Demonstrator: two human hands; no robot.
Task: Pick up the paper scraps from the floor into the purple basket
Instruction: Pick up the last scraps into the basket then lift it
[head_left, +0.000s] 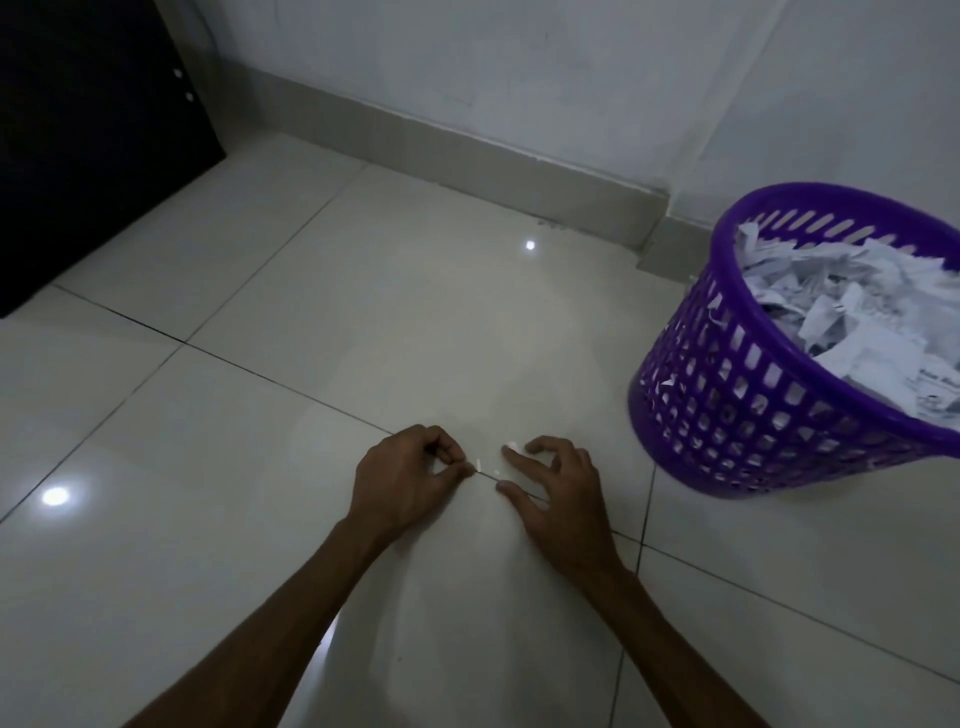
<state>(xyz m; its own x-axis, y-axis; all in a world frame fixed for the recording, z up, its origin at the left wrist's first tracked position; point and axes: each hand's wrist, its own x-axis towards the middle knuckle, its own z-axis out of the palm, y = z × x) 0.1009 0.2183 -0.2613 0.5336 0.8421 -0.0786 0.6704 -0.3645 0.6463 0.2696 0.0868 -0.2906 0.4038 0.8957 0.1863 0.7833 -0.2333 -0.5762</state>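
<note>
A purple lattice basket (737, 395) stands on the floor at the right, filled with white paper scraps (852, 312). Both my hands are low over the white tiles in the middle. My left hand (405, 475) has its fingers curled, thumb and forefinger pinching at a tiny white scrap (478, 464) on the floor. My right hand (550, 478) is spread, with forefinger and thumb apart on the tile. A small scrap (512, 445) lies at its forefinger tip and another tiny bit (497, 473) lies between the hands.
A dark cabinet (88, 130) stands at the back left. The white wall and its skirting (467, 166) run across the back to a corner behind the basket. Glossy tiles reflect lamp spots (55, 496).
</note>
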